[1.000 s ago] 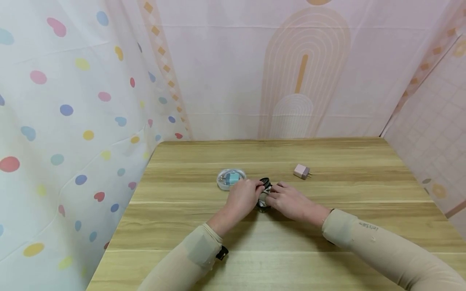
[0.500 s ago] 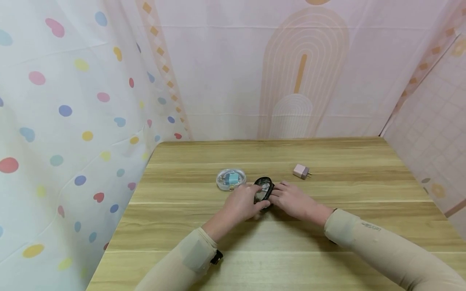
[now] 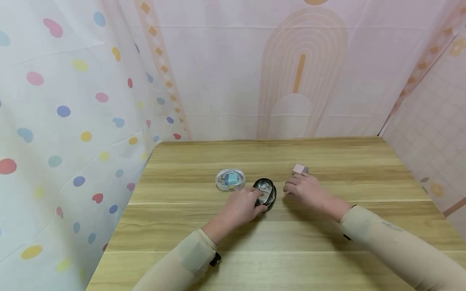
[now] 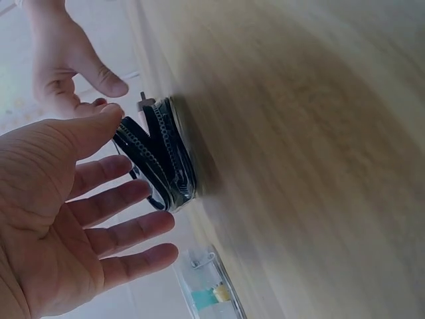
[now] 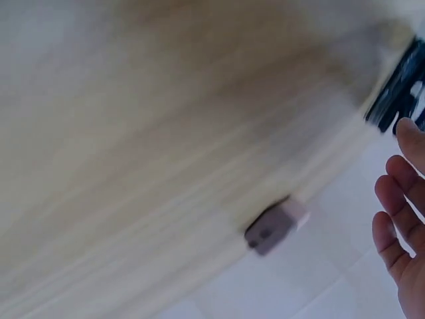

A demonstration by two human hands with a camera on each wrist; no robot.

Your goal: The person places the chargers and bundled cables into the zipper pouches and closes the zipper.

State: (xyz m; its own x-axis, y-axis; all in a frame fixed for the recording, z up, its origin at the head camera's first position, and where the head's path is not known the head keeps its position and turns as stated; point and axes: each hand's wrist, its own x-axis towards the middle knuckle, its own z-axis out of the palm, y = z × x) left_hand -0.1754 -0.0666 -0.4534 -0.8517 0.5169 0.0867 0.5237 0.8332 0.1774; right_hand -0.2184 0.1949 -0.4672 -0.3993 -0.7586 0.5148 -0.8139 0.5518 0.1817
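Take by its zipped rim (image 4: 166,143) the small pouch (image 3: 263,186) on the table (image 3: 273,258), probably light and soft, touched by the outstretched left hand (image 3: 240,206), near the relaxed, empty right hand (image 3: 307,190).

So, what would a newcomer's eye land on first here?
Probably the bold dotted curtain along the left. On the table, the black case stands out near the middle, partly open, with the left hand touching it. The clear case lies to its left, farther back, and the pink plug sits just beyond the right hand.
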